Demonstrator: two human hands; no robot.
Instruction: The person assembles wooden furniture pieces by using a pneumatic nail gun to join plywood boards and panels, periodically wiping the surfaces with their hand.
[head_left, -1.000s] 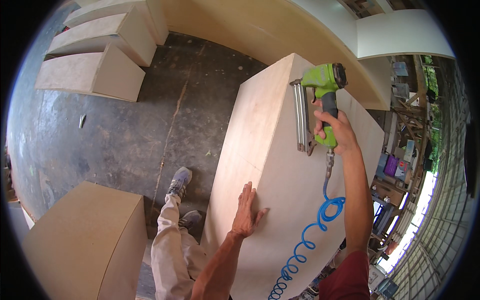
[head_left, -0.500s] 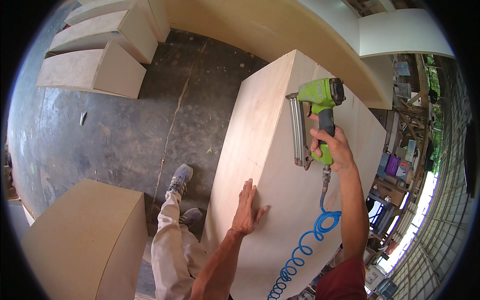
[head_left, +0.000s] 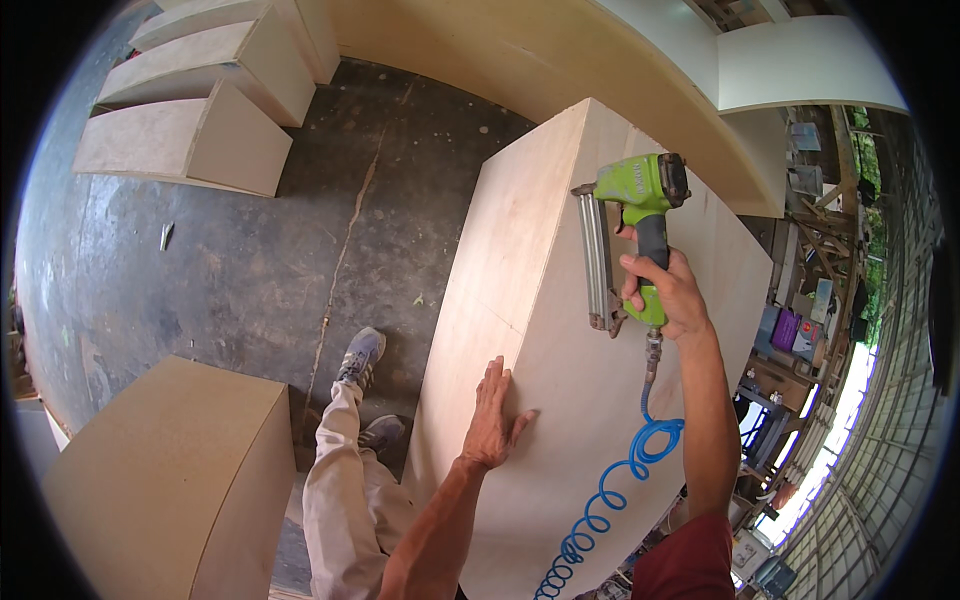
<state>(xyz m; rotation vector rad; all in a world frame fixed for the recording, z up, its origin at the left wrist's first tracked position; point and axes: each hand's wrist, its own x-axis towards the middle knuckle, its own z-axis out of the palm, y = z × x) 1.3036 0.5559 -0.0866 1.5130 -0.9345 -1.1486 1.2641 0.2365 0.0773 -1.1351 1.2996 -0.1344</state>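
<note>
A green and black nail gun [head_left: 640, 195] with a long silver magazine is gripped by its handle in my right hand [head_left: 672, 295]. From the bottom of its handle a coiled blue air hose [head_left: 597, 522] runs down toward the lower edge. Beneath the tool stands a large pale plywood box [head_left: 610, 400]. My left hand [head_left: 492, 422] rests flat along that box's long edge, fingers stretched forward and thumb out to the side, holding nothing. The nail gun's nose is over the box's top panel; whether it touches the wood I cannot tell.
Another plywood box [head_left: 170, 470] stands at the lower left, and several more [head_left: 240, 150] at the upper left. A long tan panel [head_left: 480, 50] runs across the far side. Cluttered shelves [head_left: 800, 330] line the right. My shoes are on the dark concrete floor [head_left: 250, 270].
</note>
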